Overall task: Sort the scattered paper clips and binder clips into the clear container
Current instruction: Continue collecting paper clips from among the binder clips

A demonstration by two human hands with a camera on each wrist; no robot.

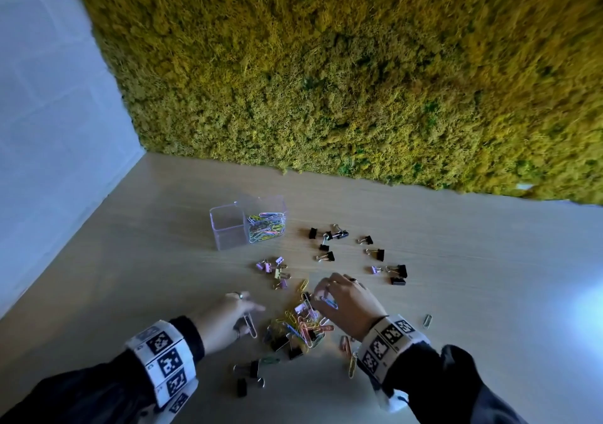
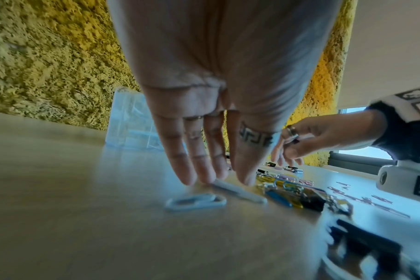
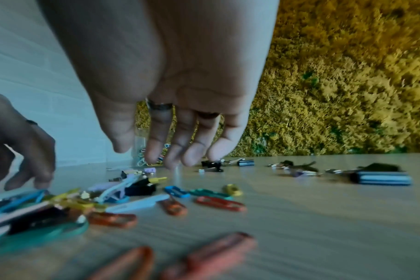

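The clear two-part container (image 1: 228, 227) stands at the back left; its right half holds colored paper clips (image 1: 266, 227), its left half looks empty. A mixed pile of paper clips and binder clips (image 1: 300, 325) lies between my hands. My left hand (image 1: 248, 316) reaches down with straight fingers, its fingertips (image 2: 201, 178) touching a white paper clip (image 2: 237, 191); a second white clip (image 2: 195, 201) lies just in front. My right hand (image 1: 321, 293) hovers over the pile's far edge, fingers (image 3: 153, 151) hanging loose and holding nothing; a blue clip (image 1: 329, 303) lies under it.
Black binder clips (image 1: 329, 241) are scattered to the right of the container, and pastel binder clips (image 1: 274, 270) sit in front of it. More black binder clips (image 1: 248, 371) lie near the table's front. A moss wall (image 1: 359, 81) backs the wooden table (image 1: 163, 276).
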